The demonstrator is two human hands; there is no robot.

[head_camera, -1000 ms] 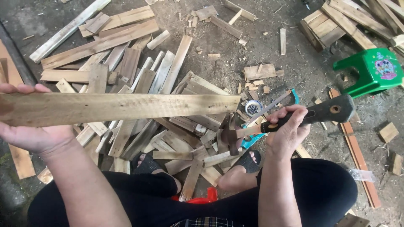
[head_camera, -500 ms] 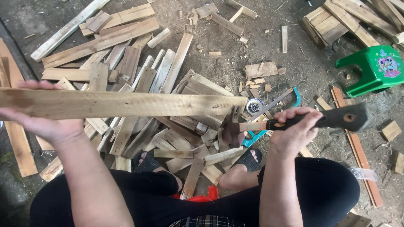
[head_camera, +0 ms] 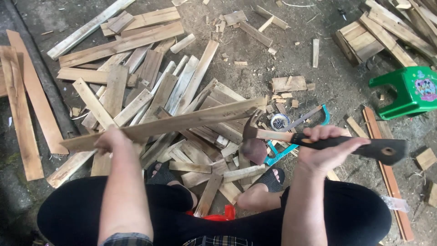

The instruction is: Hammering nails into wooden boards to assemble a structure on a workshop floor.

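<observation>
Left hand (head_camera: 110, 138) holds plank (head_camera: 182, 122); right hand (head_camera: 325, 148) hammer (head_camera: 291, 139).

An open-air woodworking yard: split planks (head_camera: 150, 86) and offcuts litter the bare dirt ground (head_camera: 318, 86), with stacked boards (head_camera: 387, 36), a hacksaw (head_camera: 300, 132) and a green plastic stool (head_camera: 409, 91) nearby.

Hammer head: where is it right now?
In the head view, centre: the hammer head sits at the right end of the long plank, above the right foot.
</observation>
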